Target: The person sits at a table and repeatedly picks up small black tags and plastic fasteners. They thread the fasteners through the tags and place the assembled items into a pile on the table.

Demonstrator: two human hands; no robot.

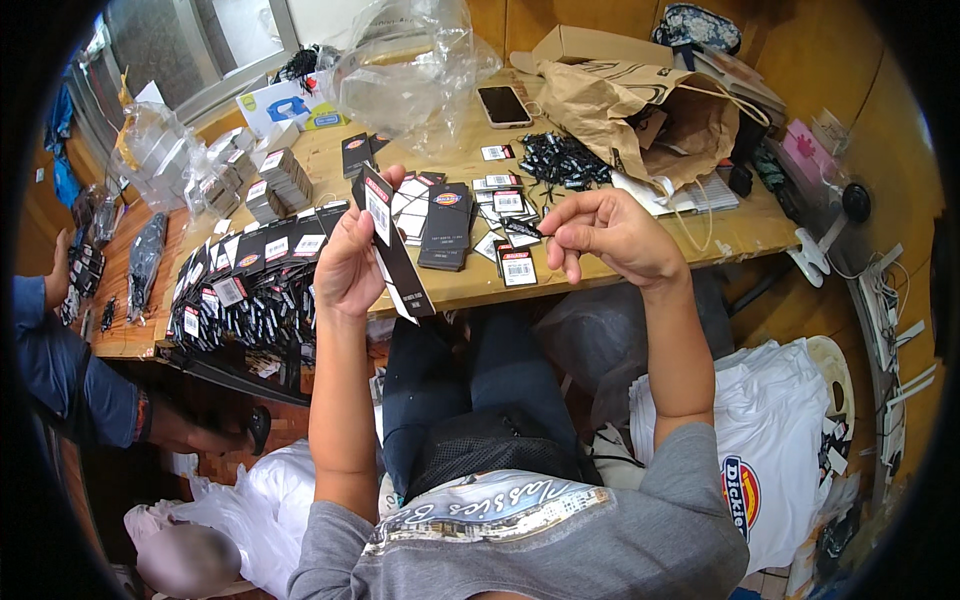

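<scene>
My left hand (350, 265) is closed around a long, stiff black card tag (405, 270), held tilted above the table's (740, 235) front edge, with a smooth white barcode label (379, 215) near its top. The thumb and fingertips of my right hand (615, 238) are pinched together on a thin black cord (524, 229); its glossy strands blur into the small red-banded cards (516, 268) beneath, so I can't make out its full shape. Between my hands sits a squared stack of matte black tags (446, 230), and beyond lies a tangled heap of shiny black cords (562, 162). To my left, finished-looking cards overlap in a fan (265, 248), their cords bunched at the edge. Behind, crinkled clear plastic (405, 85) hazes whatever is under it, and a creased brown paper bag (635, 105) gapes, its inside mostly shadowed. My left fingers are partly hidden behind the tag, and another person (75, 370) is cut off at the left.
</scene>
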